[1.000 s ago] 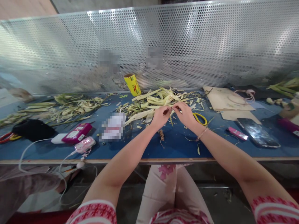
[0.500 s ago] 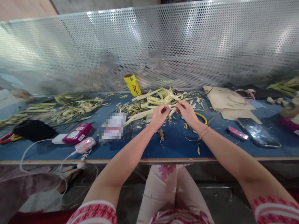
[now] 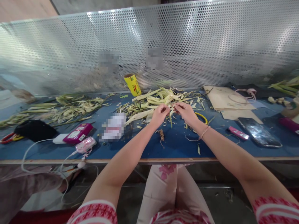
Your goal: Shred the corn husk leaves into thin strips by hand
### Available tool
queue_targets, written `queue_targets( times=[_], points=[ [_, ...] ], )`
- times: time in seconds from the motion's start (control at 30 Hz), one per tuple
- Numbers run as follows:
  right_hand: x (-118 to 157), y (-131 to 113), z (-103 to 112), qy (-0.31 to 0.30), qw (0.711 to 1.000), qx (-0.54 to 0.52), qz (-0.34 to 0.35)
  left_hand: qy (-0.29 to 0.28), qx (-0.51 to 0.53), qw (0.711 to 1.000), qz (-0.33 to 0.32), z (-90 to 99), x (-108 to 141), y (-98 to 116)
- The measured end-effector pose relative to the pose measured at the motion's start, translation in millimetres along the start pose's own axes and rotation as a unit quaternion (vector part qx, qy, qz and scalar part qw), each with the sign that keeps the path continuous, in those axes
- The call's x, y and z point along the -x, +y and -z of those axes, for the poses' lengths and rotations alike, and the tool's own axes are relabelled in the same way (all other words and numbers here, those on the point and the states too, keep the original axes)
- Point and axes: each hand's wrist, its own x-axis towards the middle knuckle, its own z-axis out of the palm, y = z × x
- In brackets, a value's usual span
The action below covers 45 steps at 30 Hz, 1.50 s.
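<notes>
My left hand (image 3: 160, 114) and my right hand (image 3: 186, 112) meet over the middle of the blue table, fingertips pinched close together. Between them is a thin green leaf strip (image 3: 170, 120), its narrow end dangling below the fingers. The left fingers close on it; the right fingertips seem to grip its other side, though the exact hold is too small to see. Behind the hands lies a loose heap of pale yellow-green husk-like leaves (image 3: 161, 99). A yellow ring-shaped handle (image 3: 201, 118) shows beside my right wrist. A small brown twisted piece (image 3: 161, 135) lies below my left hand.
A yellow cardboard tube (image 3: 132, 85) stands against the perforated metal screen (image 3: 187, 40). Leftward are more leaves (image 3: 77, 109), a black pouch (image 3: 35, 130), a purple box (image 3: 78, 133) and cabled white adapter. Brown paper (image 3: 230, 99) and a phone (image 3: 259, 132) lie to the right.
My right hand has shifted slightly left towards the left one. A green strip end now hangs below the fingertips, where it was not visible before.
</notes>
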Motion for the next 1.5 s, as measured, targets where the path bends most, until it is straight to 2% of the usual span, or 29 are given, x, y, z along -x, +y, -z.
queue_targets(
  times=[0.33, 0.57, 0.97, 1.27, 1.5],
  points=[
    [2, 1, -4, -0.035, 0.996, -0.074, -0.044, -0.028, -0.018, 0.999, 0.018, -3.1, 3, 2],
    [-1, 11, -6, -0.048, 0.995, -0.057, -0.061, -0.053, -0.022, 0.998, 0.011, -4.3, 3, 1],
    [-3, 17, -2, -0.032, 0.999, -0.015, -0.007, -0.071, -0.044, 0.996, -0.029, -3.5, 3, -6],
    [1, 8, -5, -0.023, 1.000, 0.001, -0.014, -0.029, 0.013, 0.999, 0.017, -6.6, 4, -5],
    [1, 9, -5, -0.020, 1.000, 0.020, -0.013, -0.026, 0.041, 0.999, -0.001, -8.7, 6, -5]
  ],
)
